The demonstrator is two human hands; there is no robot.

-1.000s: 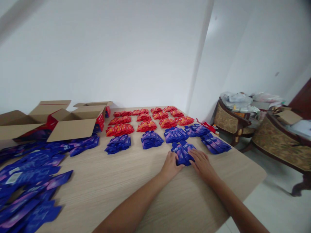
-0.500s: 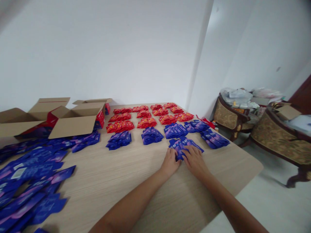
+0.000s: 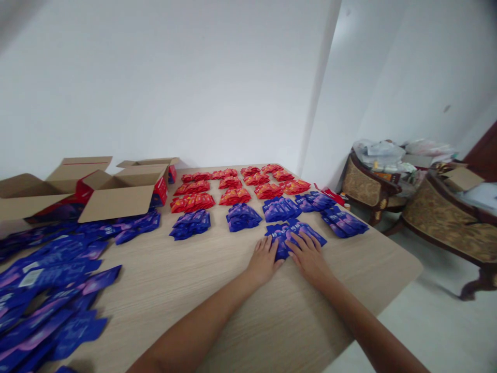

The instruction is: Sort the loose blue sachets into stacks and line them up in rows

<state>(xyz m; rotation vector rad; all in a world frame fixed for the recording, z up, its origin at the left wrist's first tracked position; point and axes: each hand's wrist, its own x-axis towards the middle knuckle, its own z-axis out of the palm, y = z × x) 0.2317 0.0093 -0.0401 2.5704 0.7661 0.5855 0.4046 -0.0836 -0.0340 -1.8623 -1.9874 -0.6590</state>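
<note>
Head view: a fanned set of blue packets (image 3: 281,245) is lying flat on the right part of the pale wood table (image 3: 182,290), near the person. The packets are overlapping side by side, showing deep blue film, paler lilac patches and white printed characters toward their far ends; their outer edges are forming an uneven outline. The left hand (image 3: 264,260) is resting with fingers extended over the set's left edge, and the right hand (image 3: 308,259) is lying over its near right part, fingers spread. Both hands are staying loosely open, pressing or touching from above rather than clasping; how firmly, I cannot tell. Other blue bundles (image 3: 281,209) are sitting just beyond, with red bundles (image 3: 235,196) farther off.
</note>
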